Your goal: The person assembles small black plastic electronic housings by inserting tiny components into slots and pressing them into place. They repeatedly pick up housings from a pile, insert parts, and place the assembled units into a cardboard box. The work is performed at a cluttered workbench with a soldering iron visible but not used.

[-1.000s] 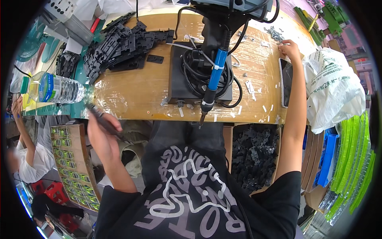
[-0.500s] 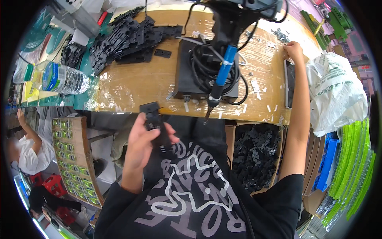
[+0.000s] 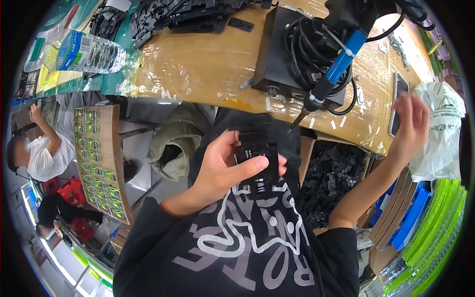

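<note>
My left hand point(image 3: 222, 166) grips a black plastic part point(image 3: 260, 173) in front of my shirt, thumb across its face and fingertips showing past the far edge. The part is rectangular and slightly blurred. My right hand point(image 3: 411, 123) is raised at the right end of the bench, beside a phone point(image 3: 399, 94), fingers curled in. Whatever may be between those fingers is too small or hidden to make out. Between the hands, a blue-banded black tool point(image 3: 341, 62) with a metal tip point(image 3: 297, 120) slants down over the bench's front edge.
A black box point(image 3: 269, 59) with coiled cable stands on the bench point(image 3: 198, 69). Black plastic parts point(image 3: 183, 17) are heaped at the back left, near a water bottle point(image 3: 91, 52). Below the bench is a bin of black pieces point(image 3: 331, 178). A white bag point(image 3: 438, 131) lies at right.
My right hand has come back from the small pieces at the far right toward me. My left hand with the black part has shifted right in view. The whole view has turned downward.
</note>
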A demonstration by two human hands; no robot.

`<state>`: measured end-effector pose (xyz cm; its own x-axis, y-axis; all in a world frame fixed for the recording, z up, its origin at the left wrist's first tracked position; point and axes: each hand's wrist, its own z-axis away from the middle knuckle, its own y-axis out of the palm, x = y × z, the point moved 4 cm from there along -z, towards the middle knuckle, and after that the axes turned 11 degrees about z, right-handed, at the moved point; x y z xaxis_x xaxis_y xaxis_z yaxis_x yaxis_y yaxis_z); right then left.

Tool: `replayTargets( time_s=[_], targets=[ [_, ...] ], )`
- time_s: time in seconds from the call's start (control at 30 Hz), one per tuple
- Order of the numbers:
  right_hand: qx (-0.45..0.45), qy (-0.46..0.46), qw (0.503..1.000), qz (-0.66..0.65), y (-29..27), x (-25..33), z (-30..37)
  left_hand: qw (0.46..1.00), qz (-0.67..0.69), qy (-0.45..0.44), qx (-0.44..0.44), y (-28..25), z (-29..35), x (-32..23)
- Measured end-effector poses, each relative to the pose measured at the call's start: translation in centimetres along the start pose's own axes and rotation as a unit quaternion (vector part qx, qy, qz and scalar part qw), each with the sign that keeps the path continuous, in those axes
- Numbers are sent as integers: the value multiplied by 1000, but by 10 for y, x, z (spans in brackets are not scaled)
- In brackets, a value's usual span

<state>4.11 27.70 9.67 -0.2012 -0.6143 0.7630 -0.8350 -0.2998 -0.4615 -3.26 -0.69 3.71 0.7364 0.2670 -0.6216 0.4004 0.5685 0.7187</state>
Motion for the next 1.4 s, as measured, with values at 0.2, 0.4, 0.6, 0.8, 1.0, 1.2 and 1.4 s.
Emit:
replayTargets(
  time_s=[0.2,0.4,0.6,0.8,1.0,1.2,1.4],
  targets=[
    [154,85,941,-290,20,19,101,989,138,41,27,-4,8,6],
    [212,185,901,-330,30,32,142,984,158,86,9,-4,2,16],
    [219,142,928,-265,31,36,142,984,135,117,22,-2,2,20],
    [179,69,965,-177,25,40,140,982,59,164,78,3,1,20],
    [189,126,950,-214,27,38,139,983,-5,173,69,5,2,16],
    [196,163,947,-196,24,38,140,982,-47,160,89,5,1,18],
    [219,202,938,-178,24,36,141,977,-61,165,119,4,2,20]
  ],
)
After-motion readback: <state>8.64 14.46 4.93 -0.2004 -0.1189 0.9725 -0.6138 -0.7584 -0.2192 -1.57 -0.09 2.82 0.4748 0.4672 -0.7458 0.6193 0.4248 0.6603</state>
